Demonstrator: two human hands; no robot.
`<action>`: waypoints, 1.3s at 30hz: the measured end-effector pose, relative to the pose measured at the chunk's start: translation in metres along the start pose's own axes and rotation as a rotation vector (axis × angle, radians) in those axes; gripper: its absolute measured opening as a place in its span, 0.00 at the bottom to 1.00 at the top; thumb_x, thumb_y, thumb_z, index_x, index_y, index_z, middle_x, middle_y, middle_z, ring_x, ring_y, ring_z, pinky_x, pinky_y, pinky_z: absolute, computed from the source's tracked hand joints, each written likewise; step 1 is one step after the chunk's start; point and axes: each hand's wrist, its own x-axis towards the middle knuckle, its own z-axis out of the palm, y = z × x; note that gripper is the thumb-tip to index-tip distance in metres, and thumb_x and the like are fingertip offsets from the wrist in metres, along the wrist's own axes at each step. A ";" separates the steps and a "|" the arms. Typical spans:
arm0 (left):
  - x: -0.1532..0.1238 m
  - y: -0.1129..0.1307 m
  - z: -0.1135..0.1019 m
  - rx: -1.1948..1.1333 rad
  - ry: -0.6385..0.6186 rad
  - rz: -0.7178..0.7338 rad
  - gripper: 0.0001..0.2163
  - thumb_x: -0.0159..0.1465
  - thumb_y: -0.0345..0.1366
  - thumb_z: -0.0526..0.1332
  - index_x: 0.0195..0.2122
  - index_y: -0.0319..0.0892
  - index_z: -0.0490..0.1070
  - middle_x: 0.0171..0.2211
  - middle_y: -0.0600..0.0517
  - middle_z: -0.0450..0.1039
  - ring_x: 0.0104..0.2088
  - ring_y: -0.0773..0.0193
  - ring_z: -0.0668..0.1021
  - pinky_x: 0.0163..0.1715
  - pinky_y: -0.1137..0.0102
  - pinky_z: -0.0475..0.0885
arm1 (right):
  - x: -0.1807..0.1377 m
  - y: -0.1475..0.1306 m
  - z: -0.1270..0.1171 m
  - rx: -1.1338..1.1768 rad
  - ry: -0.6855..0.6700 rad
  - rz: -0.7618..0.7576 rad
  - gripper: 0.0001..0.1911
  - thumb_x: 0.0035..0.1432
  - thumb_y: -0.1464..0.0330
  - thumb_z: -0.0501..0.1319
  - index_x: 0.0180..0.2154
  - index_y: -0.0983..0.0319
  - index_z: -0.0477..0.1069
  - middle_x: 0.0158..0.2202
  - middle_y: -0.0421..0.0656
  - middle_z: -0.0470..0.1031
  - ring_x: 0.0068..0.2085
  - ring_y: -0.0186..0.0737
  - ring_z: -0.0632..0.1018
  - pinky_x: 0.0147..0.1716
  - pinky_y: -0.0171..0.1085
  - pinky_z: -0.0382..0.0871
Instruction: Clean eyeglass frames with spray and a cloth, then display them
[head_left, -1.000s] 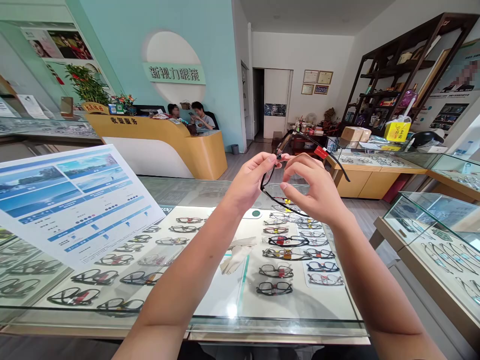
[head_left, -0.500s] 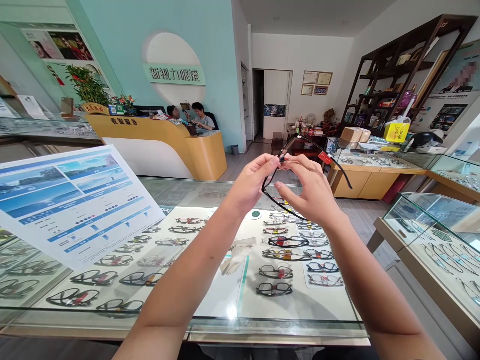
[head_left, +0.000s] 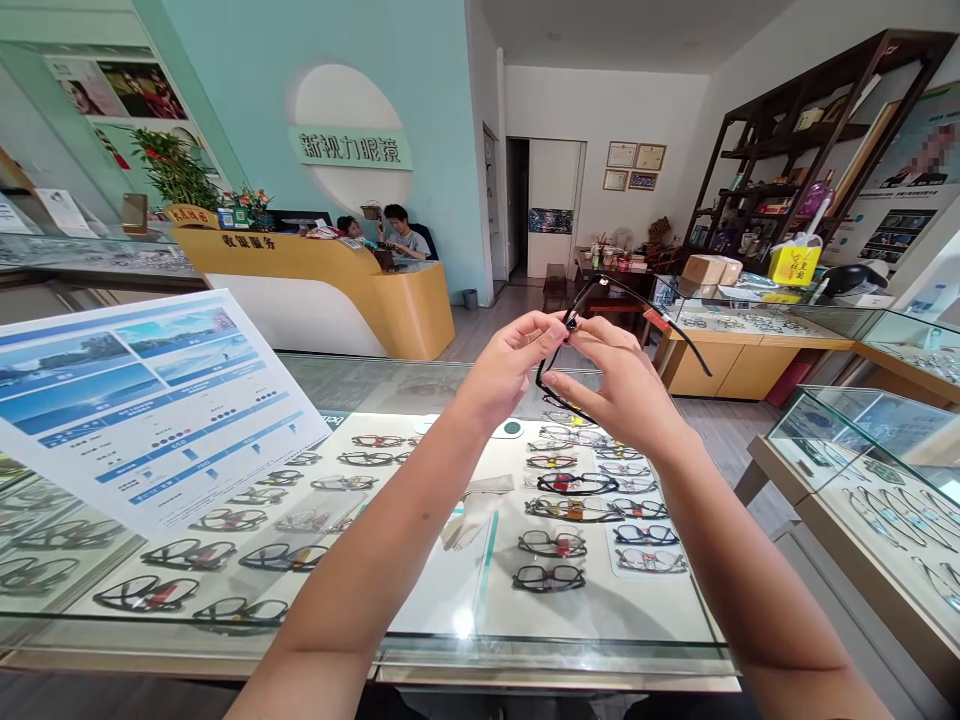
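Both my hands hold one pair of black-framed glasses [head_left: 592, 292] up above a glass display counter [head_left: 420, 640]. My left hand [head_left: 510, 368] pinches the frame at its hinge with thumb and forefinger. My right hand [head_left: 622, 385] is closed round the front of the frame, fingers curled over the lens. One temple arm with a red tag [head_left: 658, 319] sticks out to the right. Under the glass lie several rows of glasses [head_left: 555, 510].
A printed chart sheet [head_left: 142, 400] stands at the left on the counter. More glass cases [head_left: 862, 470] run along the right, with a dark shelf unit [head_left: 787, 150] behind. Two people sit behind a yellow reception desk [head_left: 360, 290] at the back.
My hands and the glasses have shifted slightly right and down. The frame has turned a little, and the tagged temple arm sits lower.
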 end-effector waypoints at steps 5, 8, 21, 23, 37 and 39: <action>-0.001 -0.002 0.004 -0.001 0.006 -0.023 0.20 0.54 0.54 0.82 0.33 0.46 0.80 0.47 0.50 0.82 0.51 0.60 0.78 0.53 0.68 0.69 | 0.000 0.001 0.002 0.044 0.062 0.006 0.15 0.72 0.57 0.67 0.54 0.58 0.82 0.54 0.52 0.82 0.56 0.55 0.81 0.61 0.56 0.73; -0.001 -0.005 0.008 -0.014 0.003 -0.028 0.20 0.55 0.54 0.81 0.33 0.45 0.79 0.51 0.49 0.82 0.54 0.59 0.77 0.55 0.68 0.68 | 0.001 0.000 0.006 0.057 0.129 0.031 0.11 0.71 0.59 0.67 0.48 0.58 0.83 0.50 0.50 0.83 0.52 0.54 0.82 0.58 0.55 0.75; 0.000 -0.005 0.008 0.036 0.021 -0.008 0.15 0.61 0.48 0.76 0.42 0.46 0.81 0.55 0.49 0.83 0.57 0.58 0.78 0.51 0.67 0.67 | 0.004 0.003 0.007 0.146 0.235 0.062 0.08 0.66 0.63 0.67 0.40 0.59 0.83 0.43 0.48 0.84 0.45 0.49 0.83 0.48 0.48 0.77; 0.002 -0.005 0.005 0.041 0.089 -0.031 0.14 0.62 0.46 0.75 0.43 0.46 0.80 0.53 0.50 0.84 0.54 0.58 0.79 0.47 0.67 0.66 | 0.005 0.004 0.006 0.166 0.200 0.041 0.08 0.66 0.63 0.66 0.42 0.59 0.83 0.43 0.47 0.84 0.45 0.49 0.83 0.48 0.48 0.77; 0.012 -0.013 -0.010 -0.018 0.089 -0.157 0.16 0.54 0.46 0.80 0.37 0.42 0.84 0.35 0.50 0.79 0.36 0.64 0.75 0.33 0.69 0.64 | 0.001 -0.001 0.010 0.059 0.076 -0.073 0.12 0.67 0.59 0.66 0.45 0.59 0.84 0.50 0.50 0.85 0.55 0.56 0.83 0.61 0.56 0.74; 0.012 -0.014 -0.011 -0.057 0.087 -0.181 0.15 0.55 0.45 0.80 0.37 0.42 0.84 0.33 0.52 0.77 0.32 0.65 0.73 0.32 0.68 0.64 | 0.001 -0.001 0.011 0.047 0.069 -0.093 0.11 0.67 0.61 0.66 0.43 0.59 0.83 0.49 0.50 0.85 0.55 0.55 0.83 0.62 0.56 0.74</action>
